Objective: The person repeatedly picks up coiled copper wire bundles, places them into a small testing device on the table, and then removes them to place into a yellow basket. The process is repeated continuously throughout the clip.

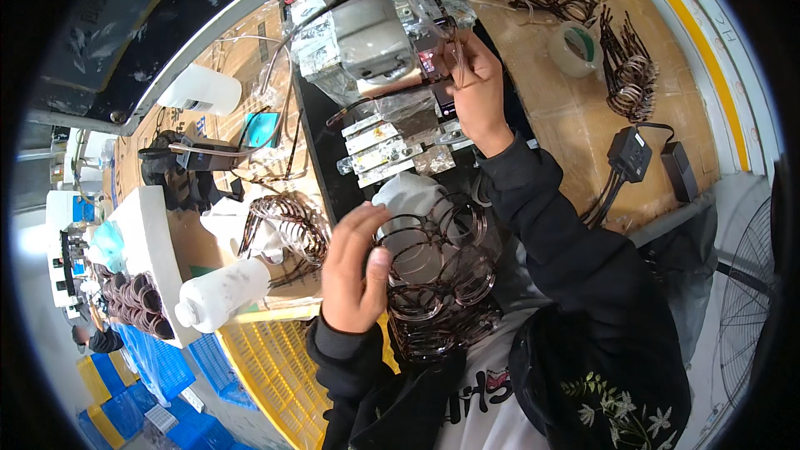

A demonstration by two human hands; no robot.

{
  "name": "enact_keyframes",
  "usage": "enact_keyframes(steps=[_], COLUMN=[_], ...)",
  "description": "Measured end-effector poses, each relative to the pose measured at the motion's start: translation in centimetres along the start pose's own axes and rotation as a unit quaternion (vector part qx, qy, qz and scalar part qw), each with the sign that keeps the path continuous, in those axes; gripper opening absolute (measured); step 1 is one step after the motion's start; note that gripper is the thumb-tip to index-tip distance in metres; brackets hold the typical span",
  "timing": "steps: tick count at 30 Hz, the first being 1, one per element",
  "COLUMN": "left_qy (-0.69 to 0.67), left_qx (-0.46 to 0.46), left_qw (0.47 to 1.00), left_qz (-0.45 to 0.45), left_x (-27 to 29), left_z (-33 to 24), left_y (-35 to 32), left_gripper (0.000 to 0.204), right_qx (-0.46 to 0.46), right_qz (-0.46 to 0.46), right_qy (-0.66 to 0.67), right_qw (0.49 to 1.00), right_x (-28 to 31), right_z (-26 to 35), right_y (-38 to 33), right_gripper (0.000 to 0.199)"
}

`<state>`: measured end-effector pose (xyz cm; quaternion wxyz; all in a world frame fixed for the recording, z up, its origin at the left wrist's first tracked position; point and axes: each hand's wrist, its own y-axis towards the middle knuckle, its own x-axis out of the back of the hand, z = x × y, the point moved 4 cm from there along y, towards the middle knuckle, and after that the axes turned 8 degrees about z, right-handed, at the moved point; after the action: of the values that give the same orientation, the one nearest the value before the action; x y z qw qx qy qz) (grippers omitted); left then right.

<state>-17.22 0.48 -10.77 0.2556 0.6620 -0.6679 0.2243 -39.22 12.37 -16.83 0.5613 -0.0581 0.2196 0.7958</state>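
My right hand [477, 92] is pinched on the front of a dark brown eyeglass frame [379, 95] at the grey machine [362, 25]. The frame's long temples stretch leftward, one above the machine head and one below it. Part of its rim is hidden behind my fingers. Fingers extended and thumb apart, my left hand [353, 271] hovers beside a pile of brown eyeglass frames [442, 292] close to my body, holding nothing. Metal clamp blocks [392, 150] lie on the machine's near side.
On the left are a white bottle [221, 293], a white cup [202, 90] and a bundle of frames [287, 229]. More frames [629, 75], a tape roll [575, 50] and a black power adapter [629, 155] rest at right. A yellow basket [271, 375] stands below the table's left side.
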Motion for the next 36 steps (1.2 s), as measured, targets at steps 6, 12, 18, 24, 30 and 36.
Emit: enact_keyframes(steps=[6,12,18,24,30,36], left_qy=[-0.094,-0.315,-0.255,0.055,0.024,-0.079], left_qx=[-0.135,-0.163,-0.038,0.061,0.076,0.101], left_qw=[0.980,0.912,0.952,0.997,0.997,0.992], left_qz=[-0.111,-0.205,-0.164,0.001,0.007,0.016], left_x=[0.9,1.0,0.9,0.0,-0.4,-0.6], left_z=[-3.1,-3.8,0.2,3.2,4.6,6.0], left_y=[3.3,4.0,3.1,1.9,1.5,2.1], left_gripper=[0.069,0.034,0.035,0.065,0.056,0.050], right_qx=[0.074,0.019,0.062,0.085,0.106,0.107], right_qz=[0.079,0.262,0.327,0.334,0.310,0.295], right_qy=[-0.128,-0.317,-0.444,-0.450,-0.454,-0.300], right_qw=[0.986,0.911,0.832,0.823,0.828,0.901], right_x=[-2.1,-0.4,1.6,1.7,1.2,2.9], right_z=[4.6,6.9,5.8,6.0,7.1,11.9], right_y=[-5.4,-9.5,-11.3,-11.3,-11.1,-8.5], right_gripper=[0.013,0.020,0.014,0.013,0.013,0.010])
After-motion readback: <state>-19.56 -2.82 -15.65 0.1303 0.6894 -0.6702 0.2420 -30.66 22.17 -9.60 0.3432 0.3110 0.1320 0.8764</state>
